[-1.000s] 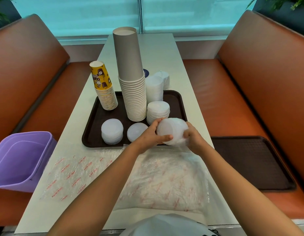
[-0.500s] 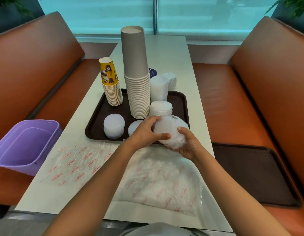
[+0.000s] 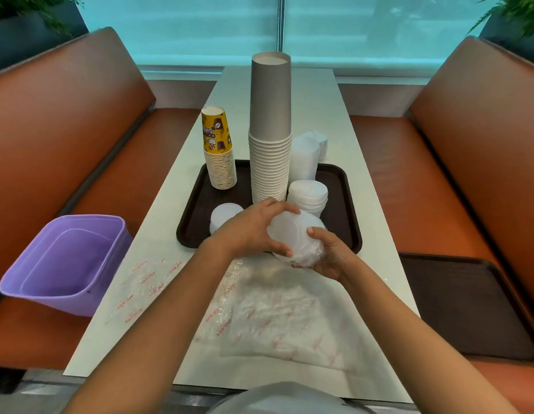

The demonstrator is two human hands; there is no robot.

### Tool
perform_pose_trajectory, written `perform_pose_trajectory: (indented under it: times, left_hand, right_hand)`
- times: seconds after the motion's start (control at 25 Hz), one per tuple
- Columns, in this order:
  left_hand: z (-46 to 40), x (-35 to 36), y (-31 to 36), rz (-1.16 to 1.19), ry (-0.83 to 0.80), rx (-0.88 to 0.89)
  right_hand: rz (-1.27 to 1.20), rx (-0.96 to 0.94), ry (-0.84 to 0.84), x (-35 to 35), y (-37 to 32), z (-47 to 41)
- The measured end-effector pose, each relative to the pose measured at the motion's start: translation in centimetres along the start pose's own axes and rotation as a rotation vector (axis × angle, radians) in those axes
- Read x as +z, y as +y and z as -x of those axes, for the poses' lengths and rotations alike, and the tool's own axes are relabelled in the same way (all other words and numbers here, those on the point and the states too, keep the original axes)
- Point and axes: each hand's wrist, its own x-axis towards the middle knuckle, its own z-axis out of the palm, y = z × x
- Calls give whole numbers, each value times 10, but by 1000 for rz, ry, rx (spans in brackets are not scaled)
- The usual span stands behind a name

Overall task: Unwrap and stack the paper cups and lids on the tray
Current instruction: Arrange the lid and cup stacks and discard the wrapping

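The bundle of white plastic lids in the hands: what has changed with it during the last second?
The bundle of white plastic lids was turned: the right hand moved from its side to underneath, cupping it, while the left hand kept gripping from the left. The stacks on the dark brown tray stayed as they were.

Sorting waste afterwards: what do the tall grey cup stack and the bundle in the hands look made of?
Tall grey cup stack: matte paper, judging by its dull sides and rolled white rims. Translucent white lid bundle, gripped by the left hand and right hand: apparently thin plastic lids in crinkly, shiny clear film.
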Motion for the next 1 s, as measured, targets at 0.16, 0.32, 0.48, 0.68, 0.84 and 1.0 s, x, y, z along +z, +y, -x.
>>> perform_pose_trajectory:
  times: [0.16, 0.32, 0.48, 0.68, 0.84, 1.0]
  left_hand:
    - [0, -20, -15, -18, -111, 30]
    - [2, -32, -29, -58, -116, 121]
    - [7, -41, -35, -17, -109, 157]
    - [0, -45, -48, -1, -106, 141]
    - [-4, -45, -63, 335, -151, 50]
    - [-6, -42, -76, 979, -21, -47]
  right_hand:
    - [-47, -4, 9, 21, 13, -11]
    - [-87, -24, 34, 34, 24, -20]
    - [-156, -62, 29, 44, 28, -25]
    - [-221, -119, 61, 51, 28, -37]
    - [-246, -144, 85, 51, 28, -42]
    - [-264, -150, 144, 50, 29, -45]
